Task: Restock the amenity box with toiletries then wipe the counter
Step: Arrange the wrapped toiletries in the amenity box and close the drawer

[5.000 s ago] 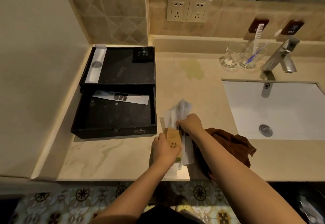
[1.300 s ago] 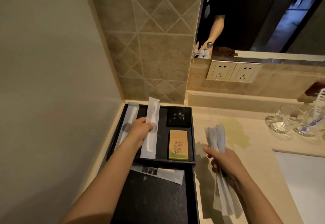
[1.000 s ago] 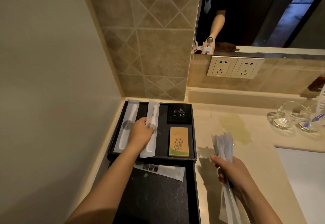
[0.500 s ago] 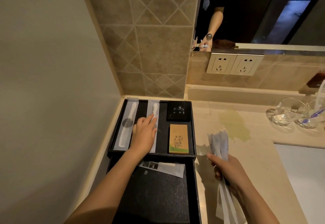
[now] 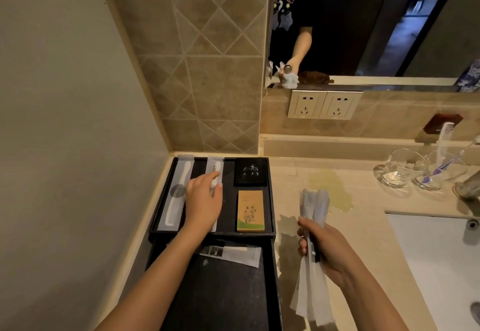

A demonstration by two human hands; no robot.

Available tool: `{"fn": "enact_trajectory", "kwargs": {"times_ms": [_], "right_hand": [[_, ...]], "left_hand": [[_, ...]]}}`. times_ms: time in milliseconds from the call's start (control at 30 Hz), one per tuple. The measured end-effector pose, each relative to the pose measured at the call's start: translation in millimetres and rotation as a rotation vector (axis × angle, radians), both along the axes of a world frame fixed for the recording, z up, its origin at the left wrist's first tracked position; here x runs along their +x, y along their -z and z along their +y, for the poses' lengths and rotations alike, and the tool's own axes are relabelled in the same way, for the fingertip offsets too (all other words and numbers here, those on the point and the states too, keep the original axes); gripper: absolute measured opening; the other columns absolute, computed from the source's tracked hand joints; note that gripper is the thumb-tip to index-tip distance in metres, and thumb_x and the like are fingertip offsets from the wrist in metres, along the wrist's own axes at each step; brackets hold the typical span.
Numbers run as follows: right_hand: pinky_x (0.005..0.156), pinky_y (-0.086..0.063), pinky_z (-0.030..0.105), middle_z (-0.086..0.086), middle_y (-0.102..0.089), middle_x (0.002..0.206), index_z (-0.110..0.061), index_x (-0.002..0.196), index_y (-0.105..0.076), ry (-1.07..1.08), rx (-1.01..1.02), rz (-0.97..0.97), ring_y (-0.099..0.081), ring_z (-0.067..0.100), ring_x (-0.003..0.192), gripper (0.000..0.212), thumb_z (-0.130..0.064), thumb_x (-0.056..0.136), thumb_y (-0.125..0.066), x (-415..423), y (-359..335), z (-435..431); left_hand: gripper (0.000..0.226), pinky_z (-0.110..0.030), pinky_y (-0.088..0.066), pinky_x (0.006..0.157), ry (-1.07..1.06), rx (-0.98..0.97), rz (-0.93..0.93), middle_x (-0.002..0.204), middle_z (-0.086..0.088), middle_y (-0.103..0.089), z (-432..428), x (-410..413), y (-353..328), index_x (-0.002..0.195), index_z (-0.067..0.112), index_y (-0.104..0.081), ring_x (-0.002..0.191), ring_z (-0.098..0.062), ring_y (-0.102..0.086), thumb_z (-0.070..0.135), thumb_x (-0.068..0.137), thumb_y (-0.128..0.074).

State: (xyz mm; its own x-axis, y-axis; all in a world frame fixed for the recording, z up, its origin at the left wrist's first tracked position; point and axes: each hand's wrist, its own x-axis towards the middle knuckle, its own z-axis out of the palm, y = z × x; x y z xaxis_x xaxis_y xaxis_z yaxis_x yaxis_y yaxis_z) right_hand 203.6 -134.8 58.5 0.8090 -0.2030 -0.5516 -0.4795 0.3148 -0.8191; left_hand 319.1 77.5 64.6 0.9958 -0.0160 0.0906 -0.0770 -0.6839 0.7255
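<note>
The black amenity box [image 5: 270,195] sits in the counter's left corner, with its lid or second tray [image 5: 226,297] in front of it. Inside the box lie a white wrapped comb packet [image 5: 179,190], a second white packet [image 5: 216,167], a small black box [image 5: 250,172] and a tan carton [image 5: 250,211]. My left hand [image 5: 204,200] lies flat on the second packet, fingers spread. My right hand [image 5: 322,247] hovers over the counter and grips a bundle of white toiletry packets [image 5: 313,291]. A flat white sachet [image 5: 233,252] rests on the front tray.
A yellowish stain [image 5: 330,187] marks the beige counter [image 5: 350,239] right of the box. Two glasses [image 5: 400,172] stand at the back right; one holds a toothbrush and comb. The white sink [image 5: 446,265] lies at right. Wall sockets [image 5: 324,104] sit under the mirror.
My left hand has laid the second white packet down into the box beside the comb packet and now rests flat on it. My right hand keeps its bundle, shifted slightly.
</note>
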Motion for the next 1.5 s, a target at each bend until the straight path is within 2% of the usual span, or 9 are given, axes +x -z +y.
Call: {"fn": "enact_trajectory", "kwargs": {"times_ms": [100, 200, 367, 533, 667, 833, 1167, 1333, 1500], "right_hand": [[0.056, -0.041, 0.032, 0.008, -0.052, 0.063, -0.004, 0.089, -0.054, -0.002, 0.104, -0.083, -0.048, 0.017, 0.050, 0.018, -0.021, 0.089, -0.059, 4.7, -20.8, 1.9], [0.055, -0.044, 0.027, 0.008, -0.054, 0.063, -0.005, 0.087, -0.055, -0.022, 0.147, -0.205, -0.054, 0.017, 0.053, 0.014, -0.019, 0.091, -0.056, 6.6, -44.7, 12.8], [0.076, -0.054, 0.035, 0.009, -0.069, 0.095, -0.012, 0.099, -0.062, -0.098, -0.329, -0.275, -0.067, 0.021, 0.089, 0.026, -0.034, 0.092, -0.050, 5.1, -53.5, 30.6], [0.073, -0.042, 0.036, 0.017, -0.055, 0.092, -0.004, 0.085, -0.055, -0.240, -0.640, -0.305, -0.053, 0.034, 0.097, 0.061, -0.061, 0.077, -0.037, -1.9, -46.7, 26.1], [0.084, -0.046, 0.038, 0.017, -0.060, 0.099, -0.002, 0.093, -0.059, -0.284, -0.521, -0.349, -0.055, 0.028, 0.096, 0.040, -0.037, 0.097, -0.040, -11.7, -51.9, 17.5], [0.070, -0.046, 0.028, 0.015, -0.062, 0.078, -0.005, 0.076, -0.063, -0.253, -0.371, -0.381, -0.055, 0.015, 0.073, 0.016, -0.017, 0.088, -0.062, -23.4, -48.0, 16.1], [0.071, -0.052, 0.029, 0.006, -0.069, 0.091, -0.014, 0.093, -0.057, -0.308, -0.358, -0.393, -0.065, 0.017, 0.079, 0.019, -0.028, 0.097, -0.045, -21.2, -51.5, 39.8], [0.048, -0.048, 0.010, -0.019, -0.068, 0.060, -0.017, 0.095, -0.061, -0.446, -0.144, -0.306, -0.065, -0.004, 0.057, 0.007, -0.021, 0.090, -0.058, -28.6, -46.5, 50.0], [0.064, -0.047, 0.024, -0.004, -0.068, 0.073, -0.015, 0.079, -0.071, -0.435, -0.213, -0.240, -0.063, 0.010, 0.069, 0.008, -0.013, 0.084, -0.064, -28.9, -35.8, 55.2]], "left_hand": [[0.033, -0.012, -0.045, 0.083, 0.051, -0.397, 0.194, 0.121, 0.004, -0.059, -27.2, -42.3, -29.2, 0.127, 0.024, -0.051, 0.104, -0.005, -0.054, 0.019, 0.094, -0.048], [0.037, -0.026, -0.048, 0.091, 0.259, -0.556, 0.482, 0.117, 0.007, -0.061, -59.4, -83.6, -38.0, 0.130, 0.032, -0.044, 0.108, -0.008, -0.057, 0.034, 0.093, -0.049], [0.034, -0.039, -0.044, 0.103, 0.278, -0.851, 0.682, 0.125, 0.006, -0.062, -80.8, -109.9, -28.6, 0.128, 0.038, -0.048, 0.114, -0.011, -0.059, 0.042, 0.094, -0.044], [0.030, -0.048, -0.050, 0.095, 0.161, -0.825, 0.665, 0.107, -0.006, -0.072, -77.1, -117.0, -27.4, 0.121, 0.030, -0.058, 0.101, -0.024, -0.067, 0.031, 0.091, -0.054], [0.023, -0.039, -0.055, 0.080, 0.119, -0.958, 0.618, 0.097, -0.007, -0.074, -71.9, -122.0, -33.3, 0.111, 0.025, -0.063, 0.089, -0.022, -0.069, 0.015, 0.092, -0.054], [0.026, -0.041, -0.053, 0.084, 0.045, -1.051, 0.588, 0.103, -0.012, -0.072, -61.6, -129.3, -39.8, 0.114, 0.018, -0.063, 0.089, -0.024, -0.068, 0.010, 0.090, -0.055], [0.029, -0.029, -0.057, 0.064, -0.168, -1.132, 0.478, 0.079, -0.009, -0.067, -19.3, -156.1, -35.2, 0.111, 0.015, -0.058, 0.070, -0.015, -0.066, 0.002, 0.085, -0.058], [0.026, -0.026, -0.056, 0.058, -0.231, -1.199, 0.488, 0.061, -0.004, -0.068, 12.4, -161.4, -29.0, 0.105, 0.012, -0.060, 0.060, -0.010, -0.067, -0.001, 0.082, -0.058], [0.022, -0.030, -0.053, 0.064, -0.318, -1.248, 0.460, 0.060, -0.001, -0.068, 53.5, -168.1, -20.8, 0.105, 0.014, -0.060, 0.064, -0.013, -0.064, 0.009, 0.085, -0.057]]}}
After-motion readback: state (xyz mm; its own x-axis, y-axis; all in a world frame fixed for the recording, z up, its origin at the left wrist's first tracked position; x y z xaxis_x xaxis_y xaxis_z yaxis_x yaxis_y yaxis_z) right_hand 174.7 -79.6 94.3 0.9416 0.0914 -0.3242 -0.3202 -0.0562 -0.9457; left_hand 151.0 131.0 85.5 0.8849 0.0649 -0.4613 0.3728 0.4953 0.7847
